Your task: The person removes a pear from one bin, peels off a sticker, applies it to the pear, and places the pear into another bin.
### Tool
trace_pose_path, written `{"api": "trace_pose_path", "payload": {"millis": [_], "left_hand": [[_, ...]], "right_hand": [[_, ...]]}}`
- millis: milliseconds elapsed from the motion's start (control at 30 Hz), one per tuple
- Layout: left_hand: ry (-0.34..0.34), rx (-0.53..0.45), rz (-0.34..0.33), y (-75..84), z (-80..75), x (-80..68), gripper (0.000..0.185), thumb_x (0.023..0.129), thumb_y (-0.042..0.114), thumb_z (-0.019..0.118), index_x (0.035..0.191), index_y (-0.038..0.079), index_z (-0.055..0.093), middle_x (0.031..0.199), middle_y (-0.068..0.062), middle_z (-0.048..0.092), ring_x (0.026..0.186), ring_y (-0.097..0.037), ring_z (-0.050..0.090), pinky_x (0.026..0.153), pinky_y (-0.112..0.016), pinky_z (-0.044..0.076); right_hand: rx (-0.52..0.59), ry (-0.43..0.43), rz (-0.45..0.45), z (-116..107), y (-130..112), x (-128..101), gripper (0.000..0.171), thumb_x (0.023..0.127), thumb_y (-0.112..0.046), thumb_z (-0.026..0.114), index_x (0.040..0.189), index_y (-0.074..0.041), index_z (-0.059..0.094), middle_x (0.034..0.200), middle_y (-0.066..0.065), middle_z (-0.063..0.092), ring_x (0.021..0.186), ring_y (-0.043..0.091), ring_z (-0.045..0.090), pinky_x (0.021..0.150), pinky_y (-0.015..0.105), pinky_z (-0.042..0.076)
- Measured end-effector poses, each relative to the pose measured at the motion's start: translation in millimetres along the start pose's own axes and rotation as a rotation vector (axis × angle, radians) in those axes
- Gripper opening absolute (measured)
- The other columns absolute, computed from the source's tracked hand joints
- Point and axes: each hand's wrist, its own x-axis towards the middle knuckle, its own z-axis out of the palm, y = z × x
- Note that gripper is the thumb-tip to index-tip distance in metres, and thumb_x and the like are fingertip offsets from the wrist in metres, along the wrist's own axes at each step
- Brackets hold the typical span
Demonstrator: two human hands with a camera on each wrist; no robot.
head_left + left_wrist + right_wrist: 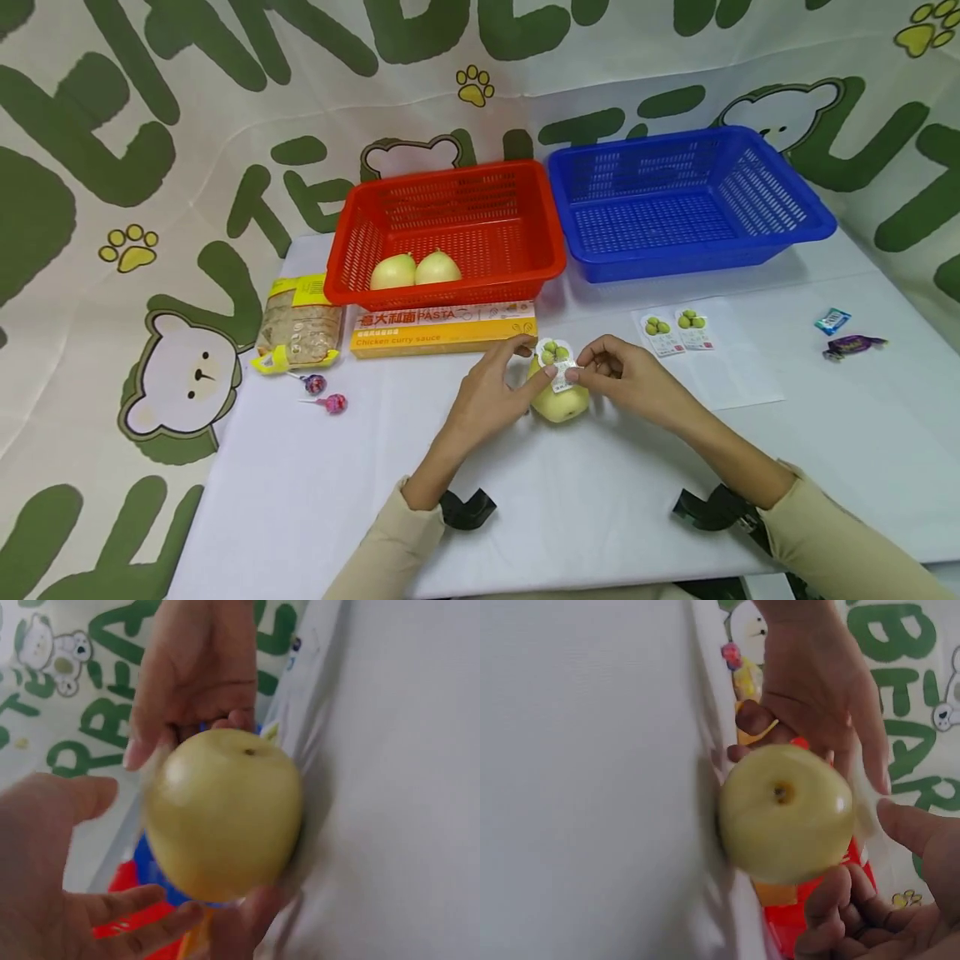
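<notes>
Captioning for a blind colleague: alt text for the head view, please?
A person's left hand and right hand hold a label against a pear on a white table. Behind stand a red basket holding two pears and a blue basket; two more labels lie on a sheet at right.

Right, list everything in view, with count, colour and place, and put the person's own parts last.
pears: 3, pale yellow-green, one between the hands, two in the red basket
stickers: 3, white and green, one at the front pear, two on the sheet
sheet: 1, white, before the blue basket
red basket: 1, red, back centre
blue basket: 1, blue, right of the red
box: 1, orange and white, before the red basket
bag: 1, brown and yellow, left of the box
lollipops: 2, purple and pink, before the bag
sweets: 2, blue and purple, far right
tablecloth: 1, white, underneath
backdrop: 1, white and green, behind
mounts: 2, black, at the wrists
sleeves: 2, beige, front edge
fingers: two hands' worth, around the front pear
</notes>
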Motion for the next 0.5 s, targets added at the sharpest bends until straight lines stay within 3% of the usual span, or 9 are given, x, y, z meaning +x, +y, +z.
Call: {"api": "trace_pose_path", "payload": {"millis": [100,200,267,333,433,500], "left_hand": [[-0.052,-0.008,-0.001,-1.6,3.2,1.0,0.064,0.093,0.065,0.055,0.144,0.026,0.053,0.141,0.005,0.055,0.118,-0.019,0.057,0.097,-0.045,0.047],[-0.102,-0.057,-0.025,-2.2,5.0,1.0,0.062,0.093,0.063,0.056,0.143,0.027,0.054,0.143,0.008,0.052,0.089,-0.017,0.070,0.086,-0.041,0.053],[-0.118,-0.081,-0.030,-3.2,6.5,0.8,0.063,0.093,0.061,0.058,0.143,0.024,0.055,0.142,0.007,0.053,0.072,-0.016,0.069,0.082,-0.039,0.053],[-0.130,-0.100,-0.035,-4.1,7.7,0.3,0.066,0.093,0.060,0.059,0.145,0.021,0.053,0.143,0.006,0.053,0.079,-0.017,0.070,0.086,-0.040,0.053],[-0.127,-0.103,-0.022,-5.3,8.8,-0.7,0.070,0.092,0.058,0.061,0.148,0.018,0.050,0.147,0.002,0.050,0.114,-0.017,0.060,0.099,-0.043,0.047],[-0.129,-0.114,-0.032,-5.3,8.8,-1.9,0.071,0.092,0.059,0.061,0.150,0.019,0.049,0.146,0.002,0.051,0.118,-0.018,0.056,0.095,-0.044,0.049]], "right_hand": [[0.022,-0.011,-0.020,-0.1,4.5,-2.0,0.030,0.095,-0.036,0.069,0.105,-0.008,0.064,0.085,0.009,0.062,0.074,0.022,0.055,0.059,0.027,0.044],[0.031,-0.013,-0.022,1.0,7.7,-1.7,0.030,0.098,-0.037,0.065,0.109,-0.008,0.064,0.087,0.009,0.063,0.072,0.025,0.057,0.056,0.028,0.046],[0.051,-0.035,-0.003,2.5,9.3,-0.4,0.035,0.099,-0.038,0.063,0.118,-0.008,0.063,0.093,0.009,0.064,0.073,0.026,0.060,0.057,0.030,0.049],[0.080,-0.073,0.027,4.4,10.8,1.1,0.043,0.100,-0.040,0.061,0.130,-0.008,0.059,0.092,0.010,0.066,0.071,0.028,0.063,0.057,0.032,0.051],[0.119,-0.134,0.068,8.0,12.2,2.5,0.052,0.101,-0.041,0.058,0.140,-0.007,0.053,0.085,0.013,0.068,0.068,0.029,0.065,0.057,0.033,0.052],[0.137,-0.151,0.085,10.3,11.9,2.0,0.056,0.101,-0.043,0.057,0.143,-0.006,0.051,0.074,0.015,0.068,0.064,0.030,0.065,0.056,0.033,0.052]]}}
